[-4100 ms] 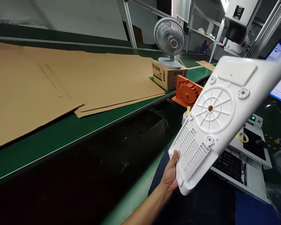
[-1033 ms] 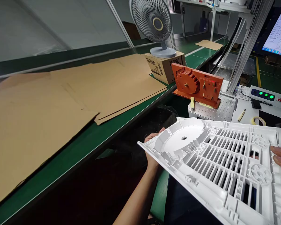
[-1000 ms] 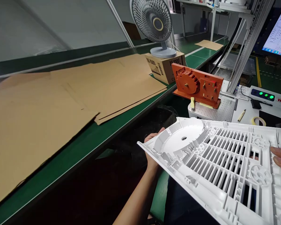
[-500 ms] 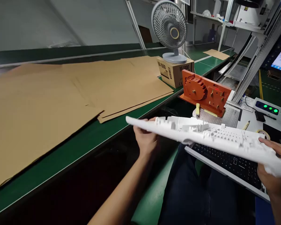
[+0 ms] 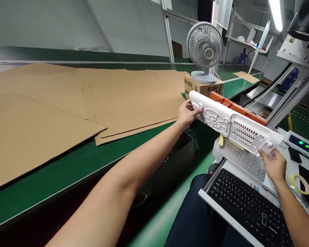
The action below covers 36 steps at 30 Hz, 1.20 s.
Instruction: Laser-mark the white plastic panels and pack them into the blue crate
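A long white plastic panel (image 5: 230, 120) with a round spoked vent and a grid of slots is held up in front of the orange fixture (image 5: 243, 109), covering most of it. My left hand (image 5: 187, 114) grips the panel's left end, thumb on its near face. At the lower right end, my right hand (image 5: 273, 164) pinches the panel's bottom edge. Only the fixture's top shows above the panel. Below them lies a perforated metal plate (image 5: 243, 161) with a yellow piece (image 5: 221, 140) at its left.
Cardboard sheets (image 5: 134, 99) cover the green bench at left. A fan (image 5: 205, 51) stands on a box (image 5: 192, 85). A keyboard (image 5: 247, 202) sits on a pulled-out tray near my legs. Tape (image 5: 300, 185) and a box with green lights (image 5: 302, 143) are at right.
The white panel has been raised, moved away from me and tilted upright against the fixture, both hands still on it. The view has shifted, showing more of the keyboard.
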Tool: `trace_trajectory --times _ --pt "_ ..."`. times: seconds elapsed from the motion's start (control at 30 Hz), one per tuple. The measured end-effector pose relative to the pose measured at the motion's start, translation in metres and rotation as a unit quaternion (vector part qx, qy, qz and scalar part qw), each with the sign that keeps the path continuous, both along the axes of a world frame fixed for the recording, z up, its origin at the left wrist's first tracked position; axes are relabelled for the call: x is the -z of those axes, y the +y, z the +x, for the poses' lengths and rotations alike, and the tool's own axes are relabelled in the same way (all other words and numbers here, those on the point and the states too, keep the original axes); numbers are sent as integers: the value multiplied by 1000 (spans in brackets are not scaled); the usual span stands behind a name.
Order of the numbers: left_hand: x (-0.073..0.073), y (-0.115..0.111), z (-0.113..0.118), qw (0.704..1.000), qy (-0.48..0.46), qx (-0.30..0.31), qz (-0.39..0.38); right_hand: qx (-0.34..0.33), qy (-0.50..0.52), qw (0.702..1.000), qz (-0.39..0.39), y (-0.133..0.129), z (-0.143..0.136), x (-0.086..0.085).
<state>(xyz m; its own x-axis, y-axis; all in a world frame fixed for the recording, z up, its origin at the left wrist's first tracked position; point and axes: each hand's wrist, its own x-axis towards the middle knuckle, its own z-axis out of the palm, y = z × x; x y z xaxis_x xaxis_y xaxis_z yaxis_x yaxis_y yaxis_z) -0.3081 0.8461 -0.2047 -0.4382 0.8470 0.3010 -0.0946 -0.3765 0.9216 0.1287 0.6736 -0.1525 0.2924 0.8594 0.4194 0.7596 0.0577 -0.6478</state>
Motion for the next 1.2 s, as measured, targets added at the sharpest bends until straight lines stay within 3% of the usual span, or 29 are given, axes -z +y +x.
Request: trace_trajectory --times 0.3,0.5,0.7,1.0,1.2 --pt "15 50 -4 999 35 15 5 0 6 1000 -14 45 -3 28" --pt "5 74 1 997 72 13 13 7 20 1000 -8 65 8 39" --pt "-3 78 -3 993 110 4 -34 15 21 1000 1 72 12 44" --pt "2 80 -5 994 108 2 -11 38 -49 997 37 68 4 45" --pt "-5 76 -7 991 129 -6 -25 43 -51 998 13 71 5 47"
